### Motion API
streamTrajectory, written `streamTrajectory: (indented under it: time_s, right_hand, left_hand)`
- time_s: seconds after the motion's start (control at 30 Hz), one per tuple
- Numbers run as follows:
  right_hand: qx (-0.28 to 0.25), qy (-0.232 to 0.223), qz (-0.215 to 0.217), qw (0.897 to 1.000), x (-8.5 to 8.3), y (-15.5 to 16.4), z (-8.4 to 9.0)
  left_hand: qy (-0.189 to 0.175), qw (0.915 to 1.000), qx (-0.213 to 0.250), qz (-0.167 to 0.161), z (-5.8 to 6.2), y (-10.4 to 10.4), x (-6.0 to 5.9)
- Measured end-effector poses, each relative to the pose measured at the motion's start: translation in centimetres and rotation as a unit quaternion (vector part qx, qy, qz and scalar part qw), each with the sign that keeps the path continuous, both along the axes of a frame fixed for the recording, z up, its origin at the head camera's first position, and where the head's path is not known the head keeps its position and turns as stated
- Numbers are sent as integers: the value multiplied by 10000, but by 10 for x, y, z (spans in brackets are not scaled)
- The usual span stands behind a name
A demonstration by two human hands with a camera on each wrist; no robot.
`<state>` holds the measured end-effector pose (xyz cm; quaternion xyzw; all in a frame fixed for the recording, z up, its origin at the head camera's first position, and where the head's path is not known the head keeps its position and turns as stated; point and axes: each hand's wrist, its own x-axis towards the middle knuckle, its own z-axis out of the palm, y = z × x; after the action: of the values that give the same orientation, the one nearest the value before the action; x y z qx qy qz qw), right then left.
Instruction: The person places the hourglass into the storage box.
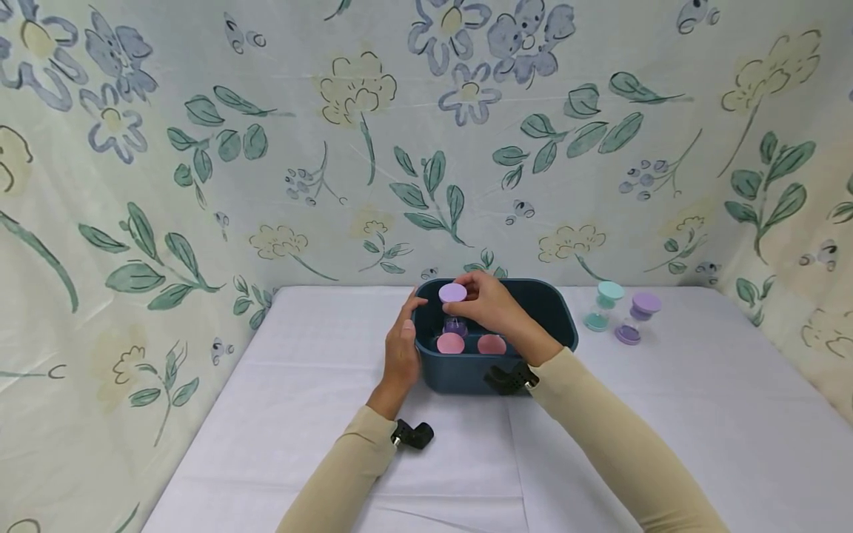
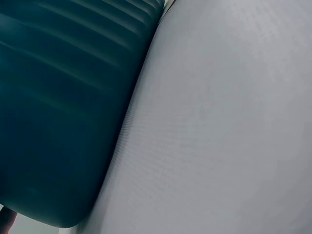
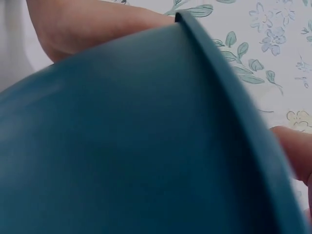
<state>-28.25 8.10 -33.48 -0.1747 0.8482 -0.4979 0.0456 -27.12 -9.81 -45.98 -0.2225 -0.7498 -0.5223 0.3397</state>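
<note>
A dark blue plastic bin (image 1: 460, 374) stands on the table, and its wall fills much of both wrist views. My right hand (image 1: 493, 302) reaches over the front rim and pinches a purple sand timer (image 1: 452, 293) by its lilac upper cap, upright at the bin's left side. Two pink round caps, a left one (image 1: 450, 343) and a right one (image 1: 492, 344), show inside near the front wall; what lies under them is hidden. Against the bin's left side rests my left hand (image 1: 402, 352), its fingers extended along the wall, also visible in the right wrist view.
To the right of the bin stand a teal sand timer (image 1: 605, 305) and another purple sand timer (image 1: 637, 318). A white cloth covers the table (image 1: 300, 422). Floral fabric (image 1: 426, 148) hangs behind and at the sides.
</note>
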Motion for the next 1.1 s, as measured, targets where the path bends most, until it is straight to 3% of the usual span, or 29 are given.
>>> streamTrajectory:
  time_s: [1.1]
  right_hand:
    - [954,120,-387,9946,-3,-12,-14]
  left_hand:
    - [-43,10000,10,-2,1,-1,5]
